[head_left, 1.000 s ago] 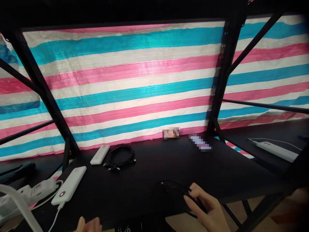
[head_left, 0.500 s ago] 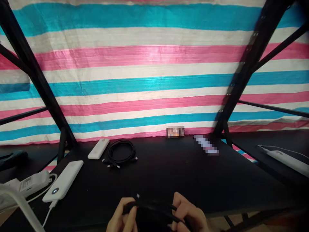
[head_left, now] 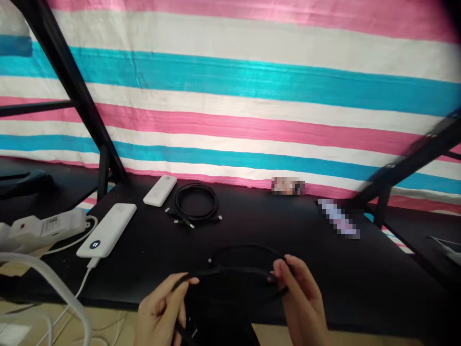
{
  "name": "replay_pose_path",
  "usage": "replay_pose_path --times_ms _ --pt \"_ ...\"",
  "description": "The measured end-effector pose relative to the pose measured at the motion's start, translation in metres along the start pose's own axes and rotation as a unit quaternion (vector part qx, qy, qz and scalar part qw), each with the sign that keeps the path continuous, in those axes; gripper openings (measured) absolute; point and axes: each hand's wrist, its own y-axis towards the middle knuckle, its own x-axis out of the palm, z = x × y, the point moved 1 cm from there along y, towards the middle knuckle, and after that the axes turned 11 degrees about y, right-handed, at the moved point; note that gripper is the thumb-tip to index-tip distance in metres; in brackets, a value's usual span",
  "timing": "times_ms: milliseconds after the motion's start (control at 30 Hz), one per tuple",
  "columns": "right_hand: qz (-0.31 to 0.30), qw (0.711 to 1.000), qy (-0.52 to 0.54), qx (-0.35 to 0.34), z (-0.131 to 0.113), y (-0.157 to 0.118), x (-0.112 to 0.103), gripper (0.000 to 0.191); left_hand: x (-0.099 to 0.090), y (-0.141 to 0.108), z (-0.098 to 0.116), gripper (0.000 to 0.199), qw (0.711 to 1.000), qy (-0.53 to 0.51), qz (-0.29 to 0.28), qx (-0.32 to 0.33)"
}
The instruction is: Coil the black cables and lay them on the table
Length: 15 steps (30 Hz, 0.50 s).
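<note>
Both hands hold a looped black cable (head_left: 234, 270) over the front part of the black table. My left hand (head_left: 163, 307) pinches the cable's left side between thumb and fingers, and a length of it hangs down below that hand. On the right, my right hand (head_left: 302, 298) grips the loop's other side, its fingers closed round the strands. One light-tipped cable end (head_left: 210, 261) sticks out at the loop's far left. Farther back on the table lies a coiled black cable (head_left: 196, 202) with several light-coloured plugs.
Two white power banks (head_left: 108, 230) (head_left: 160, 191) lie at the left, the nearer one with a white cable plugged in. A white power strip (head_left: 50, 226) is at far left. Blurred flat items (head_left: 338, 218) lie back right. Black metal frame bars (head_left: 68, 77) flank a striped sheet (head_left: 230, 105).
My hands have moved up and slightly apart, and the cable loop between them has opened wider. The camera view has tilted down and turned slightly.
</note>
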Motion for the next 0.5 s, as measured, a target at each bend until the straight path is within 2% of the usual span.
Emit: replay_pose_path --times_ms 167,233,400,500 --pt "0.145 0.986 0.072 0.033 -0.01 0.019 -0.001 0.036 -0.004 0.016 0.007 0.049 0.997 -0.064 -0.009 -0.05" --pt "0.178 0.978 0.091 0.052 -0.017 0.024 -0.003 0.038 -0.002 0.02 0.01 0.051 0.993 -0.088 -0.024 -0.077" --pt "0.169 0.976 0.119 0.071 -0.026 0.037 -0.012 0.036 0.003 0.027 0.017 0.06 0.985 -0.115 -0.039 -0.122" --pt "0.135 0.986 0.075 0.07 -0.026 0.041 -0.019 0.04 0.002 0.029 0.019 0.059 0.985 -0.114 -0.039 -0.122"
